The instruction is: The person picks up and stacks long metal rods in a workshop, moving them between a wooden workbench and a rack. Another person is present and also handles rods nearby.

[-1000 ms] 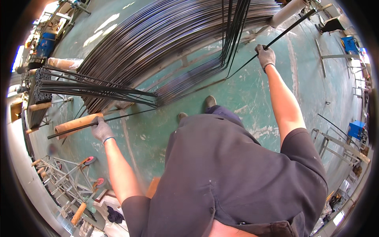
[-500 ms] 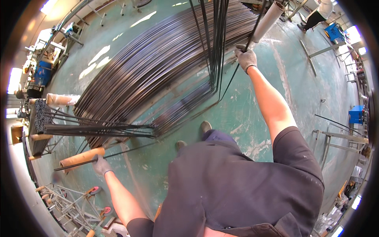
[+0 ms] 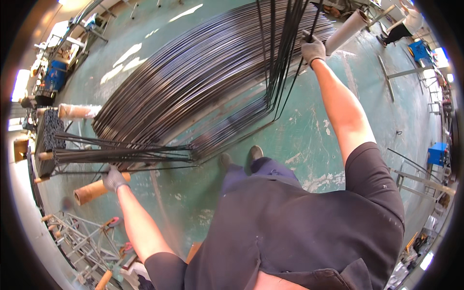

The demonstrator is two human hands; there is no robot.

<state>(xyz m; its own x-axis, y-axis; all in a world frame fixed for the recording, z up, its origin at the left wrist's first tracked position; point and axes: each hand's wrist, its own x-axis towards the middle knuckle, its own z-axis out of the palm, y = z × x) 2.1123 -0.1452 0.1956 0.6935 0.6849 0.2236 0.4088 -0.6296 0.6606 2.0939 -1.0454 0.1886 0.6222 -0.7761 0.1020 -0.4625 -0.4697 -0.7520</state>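
A long dark bent rod (image 3: 241, 144) runs from one of my hands to the other, along the near side of a large stack of similar rods (image 3: 193, 72). My gloved right hand (image 3: 313, 47) is closed round its far right leg, beside a bundle of upright rod legs (image 3: 285, 58). At the left, my gloved left hand (image 3: 114, 179) is closed at the rod's other leg, just below the bundled left legs (image 3: 121, 154) of the stack. Its fingertips are partly hidden. The held rod lies close against the stack at its bend.
Cardboard-covered posts stick out by my left hand (image 3: 92, 191) and near my right (image 3: 347, 31). A wheeled metal frame (image 3: 92, 241) stands lower left. Metal stands (image 3: 420, 181) and a blue box (image 3: 437, 153) are at the right. Another person (image 3: 411, 21) stands far right.
My left hand has moved up and slightly left, bringing the rod's left leg up to the bundled legs. My right hand has shifted a little up and right in the picture, along with the view.
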